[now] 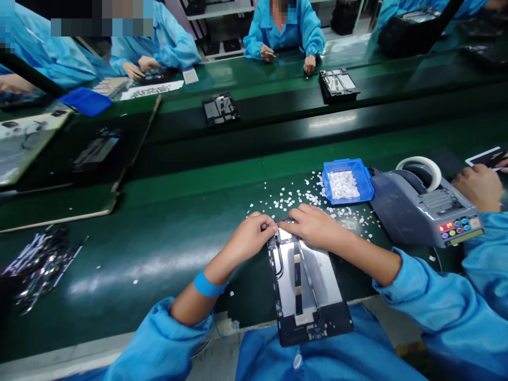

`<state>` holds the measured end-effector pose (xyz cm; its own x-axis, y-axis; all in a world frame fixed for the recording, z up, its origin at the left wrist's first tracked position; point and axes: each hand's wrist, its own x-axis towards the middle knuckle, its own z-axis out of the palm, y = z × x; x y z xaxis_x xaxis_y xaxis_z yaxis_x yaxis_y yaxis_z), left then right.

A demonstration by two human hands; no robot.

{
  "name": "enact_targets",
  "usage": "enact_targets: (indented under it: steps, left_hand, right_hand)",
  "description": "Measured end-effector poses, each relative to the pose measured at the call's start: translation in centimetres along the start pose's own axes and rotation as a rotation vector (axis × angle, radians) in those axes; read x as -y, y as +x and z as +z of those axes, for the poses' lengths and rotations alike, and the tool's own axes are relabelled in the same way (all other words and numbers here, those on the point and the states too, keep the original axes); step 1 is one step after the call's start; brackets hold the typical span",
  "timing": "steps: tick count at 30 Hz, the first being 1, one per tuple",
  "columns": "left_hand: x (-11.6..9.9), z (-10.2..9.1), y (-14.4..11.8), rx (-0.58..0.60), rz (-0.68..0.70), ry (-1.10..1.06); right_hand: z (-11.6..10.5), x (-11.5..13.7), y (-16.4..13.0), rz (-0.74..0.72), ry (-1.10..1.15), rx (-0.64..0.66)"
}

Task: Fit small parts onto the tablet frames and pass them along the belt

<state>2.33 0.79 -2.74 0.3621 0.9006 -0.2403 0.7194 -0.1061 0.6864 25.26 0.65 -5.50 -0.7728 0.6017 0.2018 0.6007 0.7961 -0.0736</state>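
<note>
An opened tablet (pixel 327 275) lies at the bench's front edge, its near end jutting out over my lap. Silver plates, a dark flat cable and small boards show inside it. At its far left corner my left hand (pixel 254 233) is closed in a pinch; whatever is between thumb and forefinger is too small to make out. My right hand (pixel 309 226) rests over the tablet's far edge, fingers bent and tips pressed close to the left fingertips. Its thumb is hidden, and so is anything in its grip. Small white pieces (pixel 291 200) lie scattered just beyond both hands.
A blue bin (pixel 349 198) of white pieces stands beside a grey tape dispenser (pixel 426 206) on the right. Shiny strips (pixel 43 264) are piled at left. More opened tablets (pixel 220 108) sit along the line. Co-workers in blue work opposite; another person's hand (pixel 480 185) is at right.
</note>
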Motion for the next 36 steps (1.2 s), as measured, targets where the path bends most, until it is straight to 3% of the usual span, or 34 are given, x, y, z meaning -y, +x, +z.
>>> enact_targets:
  steps: [29, 32, 36]
  left_hand:
    - [0.3, 2.3, -0.3, -0.22, 0.0, 0.1]
    - [0.8, 2.3, 0.2, -0.238, -0.085, 0.006]
    - [1.6, 2.2, 1.0, -0.176, -0.163, -0.209]
  right_hand:
    - [-0.2, 0.1, -0.1, 0.026, 0.033, 0.007]
    - [-0.1, 0.1, -0.1, 0.023, 0.032, 0.009]
    - [0.1, 0.0, -0.2, 0.021, 0.013, -0.002]
